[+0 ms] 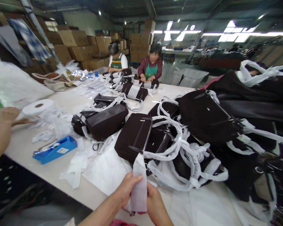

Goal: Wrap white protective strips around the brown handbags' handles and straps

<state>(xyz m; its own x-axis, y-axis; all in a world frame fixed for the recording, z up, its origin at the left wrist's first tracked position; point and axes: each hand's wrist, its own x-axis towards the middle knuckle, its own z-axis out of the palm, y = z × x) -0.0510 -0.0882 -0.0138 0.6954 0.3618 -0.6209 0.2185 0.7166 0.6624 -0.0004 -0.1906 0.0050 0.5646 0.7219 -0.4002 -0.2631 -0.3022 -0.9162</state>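
A strip of white wrapping material point(139, 191) hangs down at the bottom centre, its upper end at the handle base of a dark brown bag point(129, 135). My left hand point(128, 188) pinches the strip from the left, thumb on its front. My right hand point(153, 196) is closed at the strip's right edge, its fingertips hidden behind the material. The bag lies on the table, and a white-wrapped handle point(172, 153) loops out to its right.
Several dark bags with wrapped handles lie around, including one large bag point(207, 116). A blue tape dispenser point(55, 150) and a white roll point(37, 106) stand left on the table point(47, 174). Another person's arm point(2, 135) reaches in at left; two people work across the table.
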